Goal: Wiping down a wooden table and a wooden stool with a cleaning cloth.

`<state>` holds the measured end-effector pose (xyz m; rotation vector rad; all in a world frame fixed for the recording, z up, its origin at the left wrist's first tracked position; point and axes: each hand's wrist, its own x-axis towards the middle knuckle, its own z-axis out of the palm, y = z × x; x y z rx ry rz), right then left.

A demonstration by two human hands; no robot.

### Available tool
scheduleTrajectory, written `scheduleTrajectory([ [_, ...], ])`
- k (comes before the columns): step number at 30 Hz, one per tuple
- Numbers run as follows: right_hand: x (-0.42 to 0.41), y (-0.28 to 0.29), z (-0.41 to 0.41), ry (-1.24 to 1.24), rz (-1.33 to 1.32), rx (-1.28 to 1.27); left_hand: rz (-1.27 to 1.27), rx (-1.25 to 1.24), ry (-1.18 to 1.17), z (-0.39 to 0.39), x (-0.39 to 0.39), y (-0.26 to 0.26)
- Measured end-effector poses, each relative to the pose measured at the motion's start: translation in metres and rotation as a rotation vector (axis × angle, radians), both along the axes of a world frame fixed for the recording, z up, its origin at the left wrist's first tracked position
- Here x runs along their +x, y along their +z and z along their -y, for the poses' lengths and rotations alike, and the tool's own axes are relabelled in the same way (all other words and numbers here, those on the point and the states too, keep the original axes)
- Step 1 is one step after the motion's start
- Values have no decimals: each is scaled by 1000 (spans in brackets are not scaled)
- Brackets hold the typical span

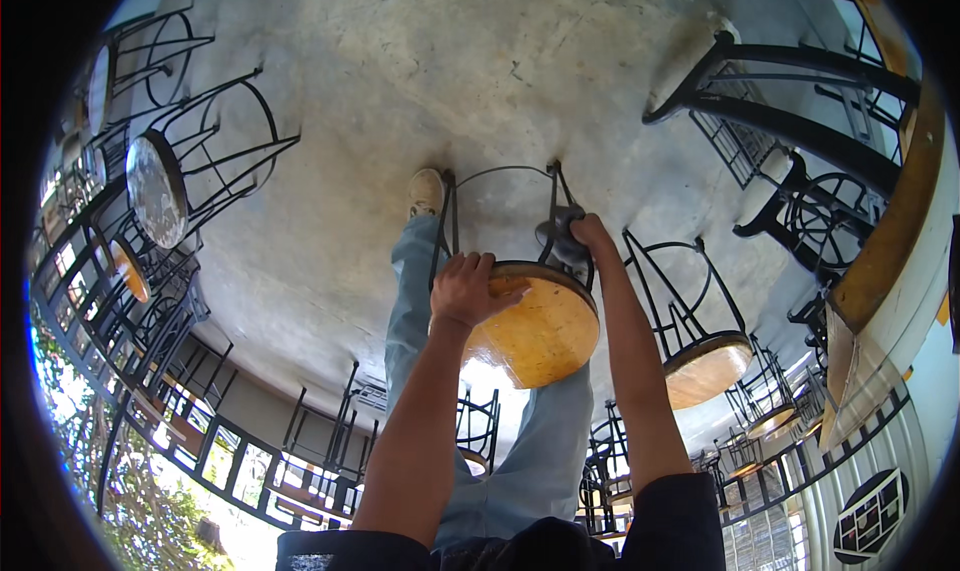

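Observation:
A round stool [551, 320] with a glossy yellow-brown wooden seat and thin black metal legs is right before me, between my legs. My left hand [465, 290] grips the left edge of its seat, fingers over the rim and thumb lying on the wood. Beyond the seat, my right hand [591, 235] is closed on a dark grey cloth [561, 233], bunched up against a stool leg on the right side. The fingers of that hand are partly hidden. Bright light reflects off the seat's near left part.
A similar stool [709, 368] stands close on the right. Further right is a wooden-topped table [892, 248] with heavy black legs. More stools, one with a worn grey seat [156, 188], stand at left. Black railings [217, 451] run behind. The floor [360, 83] is bare concrete.

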<state>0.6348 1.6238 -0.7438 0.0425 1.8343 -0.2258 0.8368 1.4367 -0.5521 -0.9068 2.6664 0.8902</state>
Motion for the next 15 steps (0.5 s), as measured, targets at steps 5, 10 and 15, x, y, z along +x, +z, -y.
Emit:
scheduleTrajectory([
  [5, 36, -2, 22, 139, -61, -150, 66, -21, -18, 11, 22, 0],
  [10, 85, 92, 20, 193, 42, -381, 128, -87, -9, 30, 51, 7],
  [15, 51, 72, 38, 177, -90, -123, 83, -36, -7, 18, 30, 5],
])
